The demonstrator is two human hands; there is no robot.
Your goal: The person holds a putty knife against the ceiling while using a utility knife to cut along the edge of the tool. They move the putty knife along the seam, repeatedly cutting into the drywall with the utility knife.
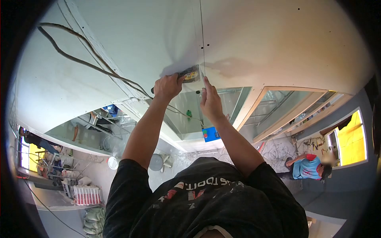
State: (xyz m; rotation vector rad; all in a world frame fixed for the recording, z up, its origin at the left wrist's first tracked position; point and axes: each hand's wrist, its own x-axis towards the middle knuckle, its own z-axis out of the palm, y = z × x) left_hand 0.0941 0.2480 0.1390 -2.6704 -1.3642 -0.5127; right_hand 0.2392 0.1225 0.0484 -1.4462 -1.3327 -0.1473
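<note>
My left hand (168, 87) is closed around the dark handle of a putty knife (191, 75) with a broad blade and a yellow label. The blade lies close to the pale board surface (246, 43), just left of a thin dark seam (202, 23). My right hand (211, 101) is raised beside the seam, closed on a thin, narrow blade-like tool (203, 74) that points up along it. Most of that tool is hidden by my fingers. Dark screw spots (208, 45) dot the board near the seam.
A dark cable (79, 61) hangs across the board at left. Below are framed openings (262, 91), a blue packet (211, 134) and a white bucket (113, 163). At right a person in a blue shirt (306, 166) works; another person (89, 123) is at left by scaffolding.
</note>
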